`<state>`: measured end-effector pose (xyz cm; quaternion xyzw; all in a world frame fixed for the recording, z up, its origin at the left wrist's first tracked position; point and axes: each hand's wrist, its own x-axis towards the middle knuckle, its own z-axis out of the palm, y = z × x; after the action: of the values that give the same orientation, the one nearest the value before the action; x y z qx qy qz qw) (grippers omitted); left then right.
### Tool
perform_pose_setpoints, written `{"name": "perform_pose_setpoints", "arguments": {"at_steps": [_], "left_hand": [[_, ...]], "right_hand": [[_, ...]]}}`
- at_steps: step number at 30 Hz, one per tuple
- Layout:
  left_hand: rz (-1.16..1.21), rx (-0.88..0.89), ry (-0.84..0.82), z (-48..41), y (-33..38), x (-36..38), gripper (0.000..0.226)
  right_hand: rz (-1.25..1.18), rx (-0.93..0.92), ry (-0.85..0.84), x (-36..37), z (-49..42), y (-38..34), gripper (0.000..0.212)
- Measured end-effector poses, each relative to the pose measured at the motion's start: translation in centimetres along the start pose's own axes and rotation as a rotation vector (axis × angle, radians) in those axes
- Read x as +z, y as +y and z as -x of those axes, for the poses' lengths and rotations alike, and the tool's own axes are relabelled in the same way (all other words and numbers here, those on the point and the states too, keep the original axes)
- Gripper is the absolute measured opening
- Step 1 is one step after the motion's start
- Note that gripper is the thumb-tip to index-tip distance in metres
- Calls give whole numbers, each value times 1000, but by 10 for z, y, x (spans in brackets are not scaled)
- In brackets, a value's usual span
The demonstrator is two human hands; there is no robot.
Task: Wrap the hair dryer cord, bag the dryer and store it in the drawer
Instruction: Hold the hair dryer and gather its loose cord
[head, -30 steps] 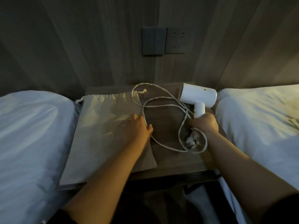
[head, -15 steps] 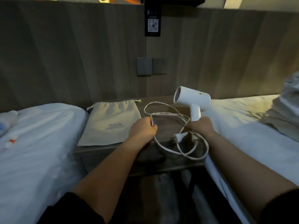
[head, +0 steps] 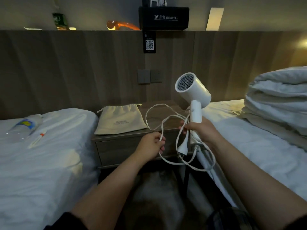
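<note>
1. Hands first: your right hand [head: 201, 130] is clamped on the handle of the hair dryer [head: 193, 90], holding it upright in the air beyond the counter's right edge, barrel tilted, its grille facing you.
2. Your left hand [head: 152, 144] is closed around a strand of the cord [head: 163, 121], in front of the counter's front edge.
3. Between your hands the cord hangs in loose, unwrapped loops. One loop reaches back over the right part of the counter [head: 159, 110]; others droop below your right hand, with the plug [head: 182, 147] dangling among them.
4. The drawstring bag [head: 120, 121] lies flat on the left half of the counter, its gathered mouth toward the back edge, apart from both hands.
5. The drawer [head: 116, 151] under the counter top is shut, and the hanging cord crosses in front of its right end.
6. Around you: a bed [head: 41, 163] against the counter's left edge carries a plastic bottle [head: 25, 126] and a thin white stick with an orange band [head: 39, 138]. A second bed [head: 265, 146] at the right carries a folded duvet [head: 279, 98].
7. A wall socket [head: 156, 76] sits on the panel behind the counter.
</note>
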<state>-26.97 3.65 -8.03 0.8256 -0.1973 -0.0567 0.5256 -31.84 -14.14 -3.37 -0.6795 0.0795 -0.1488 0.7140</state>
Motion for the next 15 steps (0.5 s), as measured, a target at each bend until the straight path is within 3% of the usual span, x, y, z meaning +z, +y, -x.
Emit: {"name": "perform_pose_setpoints", "arguments": {"at_steps": [3,6,8,10,13,15], "left_hand": [[19,25,71,10,-9,-1,15],[-156,17,142,12,-19,-12,17],[-311,49,325,11,-23,-22,19],[-390,158,469,9,-24,-26,39],[-586,373,406,0,-23,-21,78],[-755,451,283,-7,-21,-11,83]], "right_hand": [[-87,57,-113,2,3,5,22],[-110,98,-135,6,2,13,25],[-51,92,-169,4,1,18,24],[54,57,-196,-3,1,20,20],[97,26,-266,-17,6,26,31],[99,46,-324,-27,11,32,38]]}}
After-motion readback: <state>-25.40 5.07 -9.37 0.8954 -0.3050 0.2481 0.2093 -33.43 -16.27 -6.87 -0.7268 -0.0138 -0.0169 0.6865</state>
